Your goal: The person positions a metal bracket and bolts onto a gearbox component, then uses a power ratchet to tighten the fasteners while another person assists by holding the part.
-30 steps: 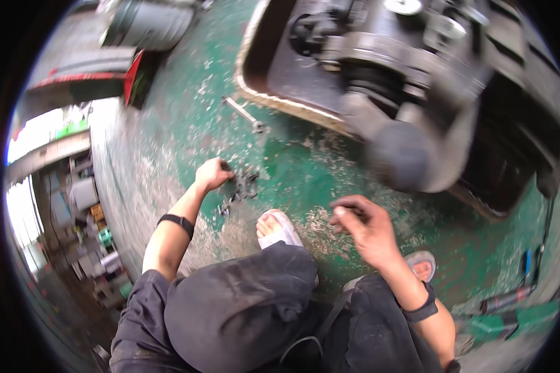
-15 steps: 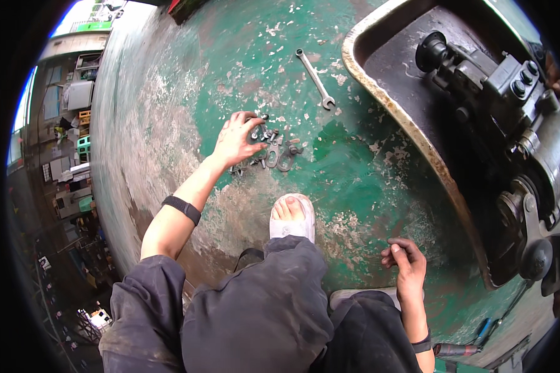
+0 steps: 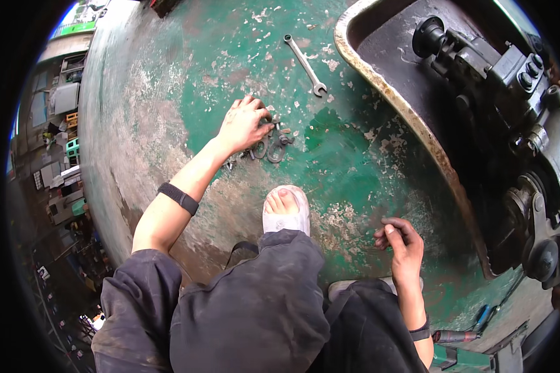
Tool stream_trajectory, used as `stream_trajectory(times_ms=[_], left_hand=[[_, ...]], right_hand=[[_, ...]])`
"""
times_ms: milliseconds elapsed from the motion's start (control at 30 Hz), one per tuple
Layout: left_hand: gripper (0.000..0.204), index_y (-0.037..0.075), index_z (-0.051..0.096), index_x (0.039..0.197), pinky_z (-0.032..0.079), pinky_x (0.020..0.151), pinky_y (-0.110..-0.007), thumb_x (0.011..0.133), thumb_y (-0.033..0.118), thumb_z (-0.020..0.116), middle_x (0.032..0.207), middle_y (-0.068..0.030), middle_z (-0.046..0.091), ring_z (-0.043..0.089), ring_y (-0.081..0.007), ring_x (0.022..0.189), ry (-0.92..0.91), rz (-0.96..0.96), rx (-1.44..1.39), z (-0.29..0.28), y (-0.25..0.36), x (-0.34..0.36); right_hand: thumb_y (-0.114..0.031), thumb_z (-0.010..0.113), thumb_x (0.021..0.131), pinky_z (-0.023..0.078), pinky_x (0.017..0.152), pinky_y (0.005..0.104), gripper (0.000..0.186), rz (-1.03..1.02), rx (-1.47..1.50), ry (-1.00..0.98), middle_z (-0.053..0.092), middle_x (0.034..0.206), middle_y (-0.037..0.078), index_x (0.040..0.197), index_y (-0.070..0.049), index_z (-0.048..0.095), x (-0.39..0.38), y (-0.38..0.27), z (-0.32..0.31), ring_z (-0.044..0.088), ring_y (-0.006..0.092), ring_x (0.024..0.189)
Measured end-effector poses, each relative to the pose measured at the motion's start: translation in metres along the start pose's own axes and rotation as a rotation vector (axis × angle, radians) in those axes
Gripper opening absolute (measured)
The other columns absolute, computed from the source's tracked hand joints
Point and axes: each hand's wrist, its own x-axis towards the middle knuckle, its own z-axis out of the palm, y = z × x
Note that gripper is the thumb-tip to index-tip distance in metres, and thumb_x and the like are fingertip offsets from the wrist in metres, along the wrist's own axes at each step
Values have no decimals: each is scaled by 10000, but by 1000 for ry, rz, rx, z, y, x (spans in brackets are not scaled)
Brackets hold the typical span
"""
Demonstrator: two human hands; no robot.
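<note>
My left hand (image 3: 247, 124) is over a small pile of metal hardware on the floor, its fingers pinched at a small bolt (image 3: 277, 124) by their tips. Part of the pile is hidden under that hand. Next to it lie grey oval metal links or shackles (image 3: 275, 152) and a few more bolts (image 3: 229, 166). My right hand (image 3: 404, 245) hovers at the right, near my knee, with its fingers curled and the thumb against the index finger. Whether anything small is between them cannot be made out.
A combination wrench (image 3: 305, 65) lies beyond the pile. At the right stands a large rusty-rimmed metal tray (image 3: 410, 124) with a dark greasy machine assembly (image 3: 510, 74). My sandalled foot (image 3: 286, 208) is just nearer than the pile. A tool with a dark red body (image 3: 455, 336) lies lower right.
My left hand has gone from spread fingers over the pile to fingers closed at a bolt. The right hand stays curled in nearly the same place. The whole view has shifted slightly.
</note>
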Motion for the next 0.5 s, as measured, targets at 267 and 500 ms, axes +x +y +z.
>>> stream_trajectory(times_ms=[267, 500], left_hand=[[315, 111, 676, 1039, 441, 931, -406, 743, 214, 653, 1002, -88, 619, 545, -268, 1055, -54, 38, -205, -3, 16, 16], [301, 107, 679, 1003, 499, 861, -413, 735, 243, 676, 942, -106, 674, 610, -290, 1001, -239, 90, -180, -9, 37, 27]], right_hand=[[-100, 580, 948, 489, 645, 233, 166, -10, -23, 2, 683, 830, 78, 1054, 14, 639, 1, 3, 1, 621, 101, 701], [-99, 579, 951, 476, 633, 229, 163, -18, 5, 9, 682, 824, 75, 1053, 11, 645, 0, 3, 1, 618, 101, 697]])
